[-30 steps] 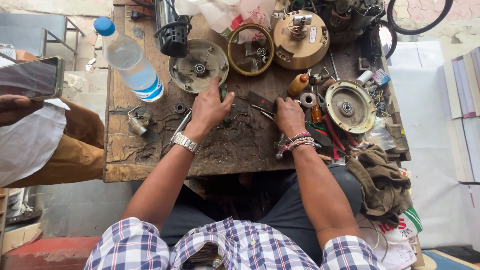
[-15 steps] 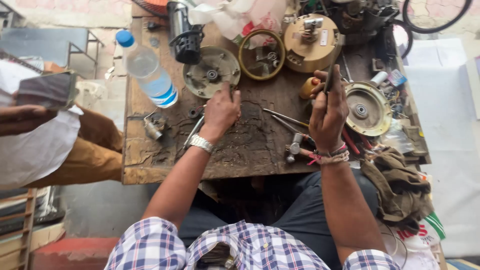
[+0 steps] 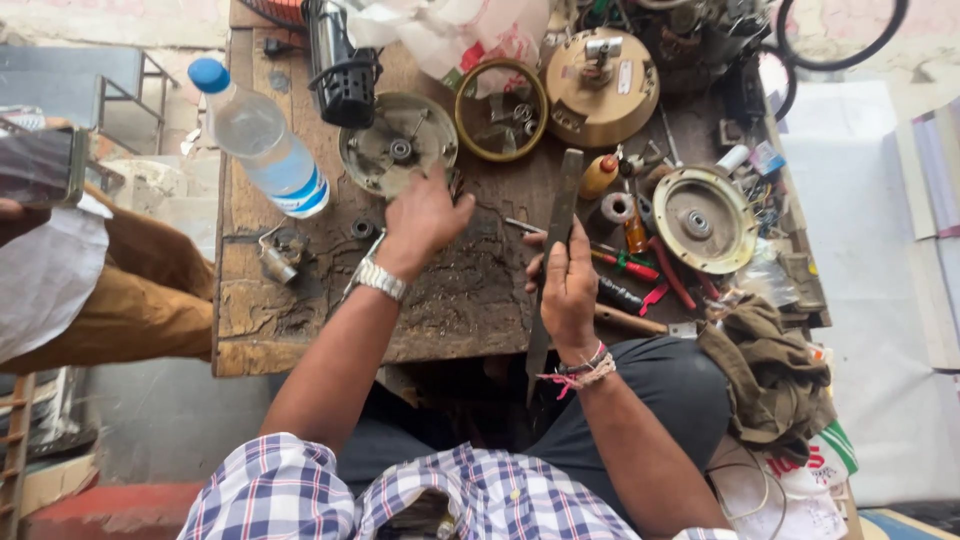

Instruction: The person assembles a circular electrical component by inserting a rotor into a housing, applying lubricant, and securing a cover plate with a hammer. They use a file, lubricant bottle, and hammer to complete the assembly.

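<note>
Gripping a long, flat, dark metal file (image 3: 556, 250) in my right hand (image 3: 568, 285), I curl my fingers (image 3: 540, 268) tight around its middle. Its long axis runs nearly straight away from me, one end over the worn wooden workbench (image 3: 300, 320), the other down past my wrist. My left hand (image 3: 425, 215) hovers loosely spread, holding nothing, just beside the round grey metal cover plate (image 3: 398, 152).
</note>
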Motion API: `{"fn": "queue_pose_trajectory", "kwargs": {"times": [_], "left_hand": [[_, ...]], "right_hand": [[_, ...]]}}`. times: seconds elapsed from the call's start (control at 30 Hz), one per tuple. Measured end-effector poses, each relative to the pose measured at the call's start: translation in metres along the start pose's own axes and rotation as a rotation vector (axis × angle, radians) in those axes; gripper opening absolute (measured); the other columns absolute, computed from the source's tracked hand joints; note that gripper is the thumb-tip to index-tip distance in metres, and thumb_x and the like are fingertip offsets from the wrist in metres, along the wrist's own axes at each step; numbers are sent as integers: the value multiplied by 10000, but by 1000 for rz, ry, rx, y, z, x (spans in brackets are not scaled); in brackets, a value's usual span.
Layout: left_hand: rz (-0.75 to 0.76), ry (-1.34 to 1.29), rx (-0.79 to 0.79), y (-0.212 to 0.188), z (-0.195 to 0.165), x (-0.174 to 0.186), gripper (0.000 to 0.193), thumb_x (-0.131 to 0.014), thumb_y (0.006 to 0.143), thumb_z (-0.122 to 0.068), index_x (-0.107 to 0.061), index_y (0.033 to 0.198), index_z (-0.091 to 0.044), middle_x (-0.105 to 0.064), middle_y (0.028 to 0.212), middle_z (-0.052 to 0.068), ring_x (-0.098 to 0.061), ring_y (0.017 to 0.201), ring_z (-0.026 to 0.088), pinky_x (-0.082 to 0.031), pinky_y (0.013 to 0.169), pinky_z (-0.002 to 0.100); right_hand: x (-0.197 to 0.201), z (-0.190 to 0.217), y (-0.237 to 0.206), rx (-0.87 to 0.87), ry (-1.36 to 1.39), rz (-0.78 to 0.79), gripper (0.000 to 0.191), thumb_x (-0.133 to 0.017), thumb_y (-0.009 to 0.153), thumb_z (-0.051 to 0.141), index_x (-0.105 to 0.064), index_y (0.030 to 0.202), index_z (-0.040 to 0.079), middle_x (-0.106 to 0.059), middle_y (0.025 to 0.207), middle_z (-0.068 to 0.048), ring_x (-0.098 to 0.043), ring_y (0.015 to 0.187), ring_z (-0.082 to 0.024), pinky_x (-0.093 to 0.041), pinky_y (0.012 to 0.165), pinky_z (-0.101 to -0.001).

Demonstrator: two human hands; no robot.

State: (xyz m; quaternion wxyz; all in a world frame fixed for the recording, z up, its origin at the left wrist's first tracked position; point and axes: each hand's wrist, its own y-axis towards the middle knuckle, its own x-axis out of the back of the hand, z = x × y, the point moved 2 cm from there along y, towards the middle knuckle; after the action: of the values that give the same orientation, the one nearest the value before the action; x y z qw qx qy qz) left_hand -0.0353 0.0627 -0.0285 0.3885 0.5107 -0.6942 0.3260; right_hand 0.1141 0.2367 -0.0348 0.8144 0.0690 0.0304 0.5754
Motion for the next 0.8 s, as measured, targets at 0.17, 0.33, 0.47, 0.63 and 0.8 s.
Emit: {"fn": "queue_pose_trajectory", "kwargs": {"times": [0.17,0.33,0.47,0.63,0.8], "left_hand": [[-224,-130,-135,-38,9,-18,660,-598,968,-224,-373,1507,84,-611,1140,355,-684,862,454,-599,686,468],[-157,-71,-110,-15,15,-17,449,-586,977,-226,-513,1286,91,-645,1059,321,-679,880,453,-579,755,511],[-64,-64,-82,1,11,-10,325,-543,970,-218,-576,1129,64,-667,1007,300,-673,885,453,-553,782,534],[-5,-27,-88,20,10,-13,317,-571,921,-254,-639,1022,39,-703,1013,268,-678,948,429,-549,879,511],[-71,-89,-88,29,-1,-18,397,-563,965,-314,-617,1057,67,-708,957,283,-681,929,440,-530,859,538]], "right_hand": [[-4,-16,-5,-72,-33,37,478,-401,1101,126,-359,1571,48,-679,1087,-87,-659,740,-73,-618,604,-241],[-11,-19,-8,-47,-305,88,491,-434,1081,108,-343,1559,42,-714,937,-86,-708,660,-118,-599,559,-273],[-13,-18,-11,-19,-509,120,519,-494,1047,80,-355,1545,36,-711,781,-109,-719,604,-207,-566,539,-352],[-22,-21,-9,80,-751,161,647,-557,1004,62,-297,1596,52,-654,702,-177,-657,617,-335,-509,593,-457],[-30,-25,-14,251,-718,206,721,-537,983,-8,-229,1630,68,-650,886,-210,-650,731,-353,-546,682,-459]]}}
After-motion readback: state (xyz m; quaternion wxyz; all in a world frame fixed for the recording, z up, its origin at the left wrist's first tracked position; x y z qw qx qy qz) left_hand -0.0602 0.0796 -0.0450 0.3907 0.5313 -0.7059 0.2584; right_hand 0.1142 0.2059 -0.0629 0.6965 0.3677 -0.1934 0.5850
